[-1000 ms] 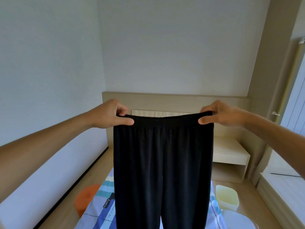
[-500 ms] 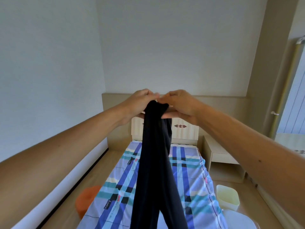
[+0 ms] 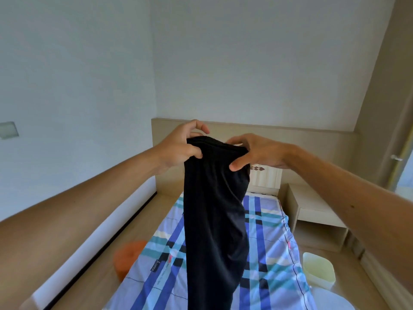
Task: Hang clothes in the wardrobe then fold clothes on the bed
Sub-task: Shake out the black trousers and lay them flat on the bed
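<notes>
Folding black trousers [image 3: 214,209] lengthwise mid-air, left grip [image 3: 178,148] and right grip [image 3: 259,153] both pinched on the doubled waistband [image 3: 215,145], legs hanging below them over the bed [image 3: 270,253]; looks early in folding, laying down not yet done.

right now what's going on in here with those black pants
A person holds black pants up above the bed. The left hand grips one end of the bunched waistband, the right hand pinches the other, and the legs hang together in one narrow strip. The pants are not yet laid down.
</notes>
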`<state>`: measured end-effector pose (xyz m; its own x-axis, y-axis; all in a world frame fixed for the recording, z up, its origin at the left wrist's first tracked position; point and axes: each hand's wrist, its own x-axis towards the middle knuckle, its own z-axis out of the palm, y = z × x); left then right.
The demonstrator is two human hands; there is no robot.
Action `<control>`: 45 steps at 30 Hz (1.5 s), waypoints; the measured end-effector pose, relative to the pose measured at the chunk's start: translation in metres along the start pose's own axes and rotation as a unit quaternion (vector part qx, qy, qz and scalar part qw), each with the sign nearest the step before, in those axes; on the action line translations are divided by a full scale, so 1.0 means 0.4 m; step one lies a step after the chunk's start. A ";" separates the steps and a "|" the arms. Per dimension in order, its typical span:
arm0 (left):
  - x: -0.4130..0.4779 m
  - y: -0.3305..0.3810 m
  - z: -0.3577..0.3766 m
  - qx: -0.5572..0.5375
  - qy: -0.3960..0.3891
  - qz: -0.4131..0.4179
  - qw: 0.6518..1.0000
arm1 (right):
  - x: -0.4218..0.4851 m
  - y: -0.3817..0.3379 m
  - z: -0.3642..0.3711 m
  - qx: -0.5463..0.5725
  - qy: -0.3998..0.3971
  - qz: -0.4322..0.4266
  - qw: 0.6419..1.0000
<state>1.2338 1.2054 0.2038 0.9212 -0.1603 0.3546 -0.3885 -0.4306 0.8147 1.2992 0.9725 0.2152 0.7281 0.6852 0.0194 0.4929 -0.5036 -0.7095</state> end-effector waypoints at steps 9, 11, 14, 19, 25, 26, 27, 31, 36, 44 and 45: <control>0.098 -0.257 -0.037 0.124 0.008 -0.088 0.988 | 0.201 0.126 0.097 -0.003 0.130 0.038 0.991; 0.168 -0.295 -0.040 0.155 0.016 -0.093 0.983 | 0.268 0.148 0.090 -0.009 0.164 0.058 0.985; 0.302 -0.311 -0.067 0.207 0.041 -0.087 0.974 | 0.370 0.158 0.041 -0.004 0.219 0.074 0.973; 0.505 -0.214 -0.154 0.246 0.120 -0.005 0.962 | 0.464 0.078 -0.119 -0.011 0.339 0.028 0.940; 0.548 -0.001 -0.237 0.234 0.160 0.108 0.953 | 0.392 -0.078 -0.273 -0.040 0.420 -0.057 0.905; 0.534 0.025 -0.237 0.237 0.159 0.119 0.951 | 0.371 -0.094 -0.279 -0.045 0.421 -0.066 0.903; 0.515 0.042 -0.235 0.240 0.155 0.127 0.950 | 0.348 -0.104 -0.279 -0.047 0.421 -0.073 0.903; 0.382 0.067 -0.197 0.252 0.119 0.142 0.950 | 0.236 -0.106 -0.213 -0.029 0.394 -0.098 0.913; 0.119 0.013 -0.110 0.256 0.025 0.099 0.961 | 0.076 -0.027 0.001 0.012 0.295 -0.110 0.949; -0.347 -0.265 0.151 0.240 -0.177 -0.044 0.953 | -0.173 0.219 0.433 0.021 0.051 -0.031 0.998; -0.400 -0.306 0.191 0.235 -0.199 -0.069 0.949 | -0.199 0.255 0.488 0.026 0.022 -0.014 0.999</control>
<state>1.1358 1.2158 0.0122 0.9340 -0.3568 -0.0180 -0.2976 -0.8049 0.5135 1.1985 0.9693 0.0037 0.7349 0.6745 0.0702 0.4895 -0.4559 -0.7433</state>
